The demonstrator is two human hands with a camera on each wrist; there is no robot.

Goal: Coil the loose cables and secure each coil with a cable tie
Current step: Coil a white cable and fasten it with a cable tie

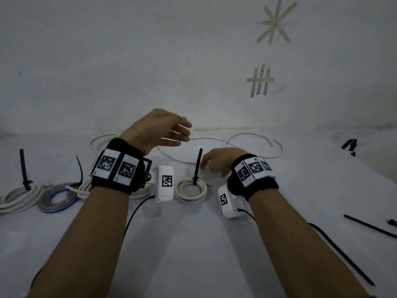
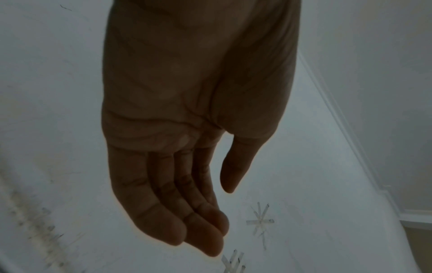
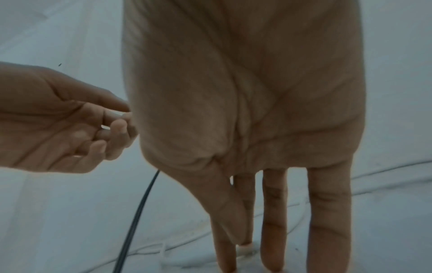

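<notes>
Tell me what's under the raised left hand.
Under the left hand, held open above the table, lies the loose white cable. The hand and wrist cover part of its left loop.

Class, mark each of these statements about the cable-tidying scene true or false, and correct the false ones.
1. The left hand holds a cable tie. False: it hovers with relaxed fingers and holds nothing.
2. A small white coil in front of the right hand has a black tie standing up from it. True.
3. Every cable is already coiled. False: a long white cable lies loose near the wall.
4. Spare black cable ties lie on the surface to the person's right. True.
5. The right hand grips the loose cable. False: its fingers point straight down at the surface, curled round nothing.
</notes>
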